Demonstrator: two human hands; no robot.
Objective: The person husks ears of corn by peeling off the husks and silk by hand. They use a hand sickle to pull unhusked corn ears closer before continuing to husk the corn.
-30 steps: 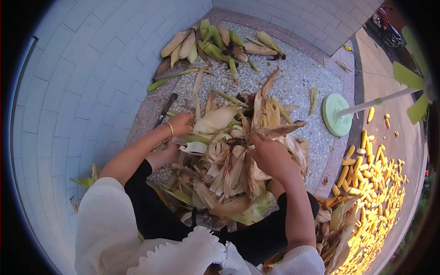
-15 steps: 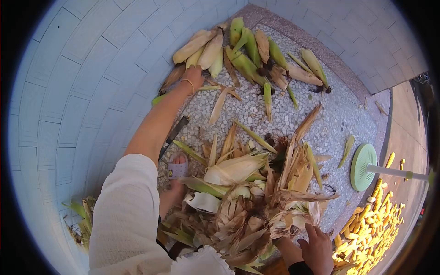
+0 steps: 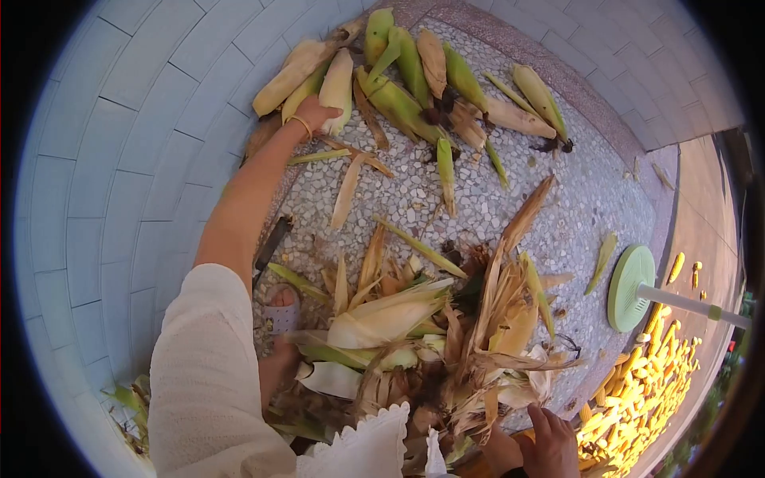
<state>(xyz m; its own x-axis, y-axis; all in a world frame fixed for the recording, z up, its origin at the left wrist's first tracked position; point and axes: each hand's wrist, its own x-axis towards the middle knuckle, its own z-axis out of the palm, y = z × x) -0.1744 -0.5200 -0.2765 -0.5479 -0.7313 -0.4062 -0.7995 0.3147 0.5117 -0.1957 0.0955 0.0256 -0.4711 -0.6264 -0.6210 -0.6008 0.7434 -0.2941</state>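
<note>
My left hand (image 3: 319, 117) reaches forward to the row of corn by the wall. Its thumb lies across the lower end of a pale-husked ear of corn (image 3: 338, 84), and the other fingers are partly hidden behind it. A yellow-green ear (image 3: 306, 89) leans close on the left of that hand. At the lower right, my right hand (image 3: 550, 446) is held low beside the husk heap, fingers stretched out and nothing seen in them. The heap of loose husks (image 3: 414, 374) lies between my hands, a large pale husk (image 3: 390, 315) on top.
More unhusked ears, such as a green one (image 3: 402, 107), lie along the far side of the speckled floor (image 3: 398, 187). On the right stands a round green base with a pole (image 3: 629, 288). Husked yellow cobs (image 3: 641, 390) are piled beyond. A slippered foot (image 3: 280, 315) is left of the heap.
The view has shifted, moving the scene slightly left. Relative to the ears, my left hand has moved right, from the yellow-green ear onto the pale one. My right hand stays low beside the heap.
</note>
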